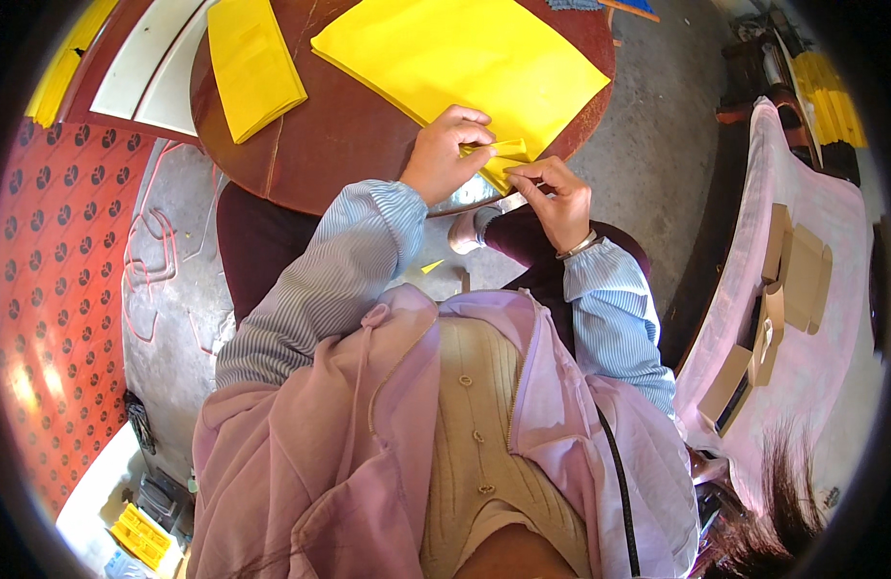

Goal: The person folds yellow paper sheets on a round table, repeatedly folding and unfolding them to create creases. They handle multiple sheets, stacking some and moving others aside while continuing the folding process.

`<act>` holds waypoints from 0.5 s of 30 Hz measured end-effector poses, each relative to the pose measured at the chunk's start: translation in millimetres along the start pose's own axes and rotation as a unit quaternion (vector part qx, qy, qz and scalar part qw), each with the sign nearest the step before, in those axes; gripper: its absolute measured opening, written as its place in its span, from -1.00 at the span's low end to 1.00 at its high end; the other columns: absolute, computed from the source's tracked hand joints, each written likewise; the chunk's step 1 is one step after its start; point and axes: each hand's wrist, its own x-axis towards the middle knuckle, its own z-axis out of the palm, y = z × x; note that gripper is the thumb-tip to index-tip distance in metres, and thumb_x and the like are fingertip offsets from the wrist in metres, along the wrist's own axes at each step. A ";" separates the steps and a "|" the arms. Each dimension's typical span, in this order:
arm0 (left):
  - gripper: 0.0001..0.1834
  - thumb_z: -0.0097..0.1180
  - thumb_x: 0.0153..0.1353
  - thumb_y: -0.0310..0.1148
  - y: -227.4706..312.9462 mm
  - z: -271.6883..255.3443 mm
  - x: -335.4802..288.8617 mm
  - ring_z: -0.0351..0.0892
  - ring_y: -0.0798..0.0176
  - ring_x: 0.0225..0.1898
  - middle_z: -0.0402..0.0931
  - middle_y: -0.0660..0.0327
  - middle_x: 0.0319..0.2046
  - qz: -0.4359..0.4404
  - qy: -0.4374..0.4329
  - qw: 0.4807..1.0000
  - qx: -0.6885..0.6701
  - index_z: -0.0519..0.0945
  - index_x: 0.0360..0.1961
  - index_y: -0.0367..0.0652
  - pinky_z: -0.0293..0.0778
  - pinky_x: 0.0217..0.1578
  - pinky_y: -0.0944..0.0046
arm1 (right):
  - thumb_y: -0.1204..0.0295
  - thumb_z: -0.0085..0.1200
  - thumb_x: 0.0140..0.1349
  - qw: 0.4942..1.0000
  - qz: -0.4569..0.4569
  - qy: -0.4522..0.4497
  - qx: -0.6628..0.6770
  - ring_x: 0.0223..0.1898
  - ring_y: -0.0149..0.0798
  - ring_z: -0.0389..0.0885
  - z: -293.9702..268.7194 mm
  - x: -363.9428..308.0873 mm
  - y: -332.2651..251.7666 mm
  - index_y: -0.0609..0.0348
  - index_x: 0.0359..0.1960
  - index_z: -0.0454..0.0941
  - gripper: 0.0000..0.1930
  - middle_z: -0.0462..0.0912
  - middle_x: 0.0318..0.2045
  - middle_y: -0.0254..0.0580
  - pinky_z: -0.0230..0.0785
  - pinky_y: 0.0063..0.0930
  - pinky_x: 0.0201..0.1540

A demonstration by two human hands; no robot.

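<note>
Sheet [470, 63], yellow, lay tabletop [359, 135] at twelve o'clock from both grips, near edge running ten to four; I logged left hand [444, 156] and right hand [561, 201] pinching its folded corner, right nearer the tip.

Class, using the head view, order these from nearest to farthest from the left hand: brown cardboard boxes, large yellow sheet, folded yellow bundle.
1. Large yellow sheet: right at the left hand.
2. Folded yellow bundle: off to the left.
3. Brown cardboard boxes: far right.
</note>
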 end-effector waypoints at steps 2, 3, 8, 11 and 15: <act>-0.84 0.39 0.14 -0.44 0.0 -3.2 0.7 0.71 0.03 0.04 0.63 0.06 0.06 0.007 -0.014 1.000 -0.002 0.79 -0.25 -0.23 0.61 0.10 0.14 | 0.58 0.42 0.26 0.998 0.047 0.000 0.036 -0.27 -0.41 0.70 0.8 0.1 2.5 0.30 -0.19 0.78 -0.88 0.70 -0.30 -0.27 0.53 -0.53 -0.16; -0.84 0.38 0.13 -0.45 -0.1 -5.4 1.0 0.71 0.03 0.04 0.62 0.06 0.07 0.012 -0.024 1.000 -0.007 0.79 -0.24 -0.23 0.61 0.10 0.14 | 0.58 0.42 0.27 0.997 0.057 0.001 0.045 -0.27 -0.41 0.70 1.4 0.5 4.2 0.31 -0.19 0.78 -0.88 0.70 -0.30 -0.26 0.53 -0.54 -0.17; -0.81 0.37 0.13 -0.47 0.3 -11.2 0.1 0.68 0.08 0.13 0.62 0.07 0.12 0.035 -0.058 0.998 0.011 0.80 -0.20 -0.18 0.60 0.13 0.16 | 0.60 0.41 0.28 0.995 0.068 0.005 0.072 -0.26 -0.45 0.70 4.6 1.2 8.4 0.31 -0.19 0.76 -0.88 0.69 -0.29 -0.28 0.55 -0.58 -0.16; -0.84 0.39 0.12 -0.45 0.8 -5.7 -1.0 0.71 0.04 0.05 0.62 0.05 0.07 0.029 -0.029 0.999 -0.005 0.79 -0.25 -0.22 0.62 0.10 0.12 | 0.61 0.42 0.27 0.997 0.047 0.018 0.066 -0.26 -0.46 0.70 6.3 1.3 5.7 0.27 -0.18 0.75 -0.87 0.69 -0.30 -0.31 0.57 -0.58 -0.15; -0.86 0.40 0.15 -0.44 -0.7 0.1 -0.6 0.73 0.04 0.02 0.65 0.06 0.04 0.015 -0.002 1.000 -0.001 0.79 -0.26 -0.22 0.63 0.07 0.15 | 0.61 0.42 0.25 1.000 0.025 0.016 0.007 -0.27 -0.44 0.71 2.7 0.0 -1.8 0.23 -0.19 0.77 -0.87 0.69 -0.30 -0.32 0.58 -0.55 -0.15</act>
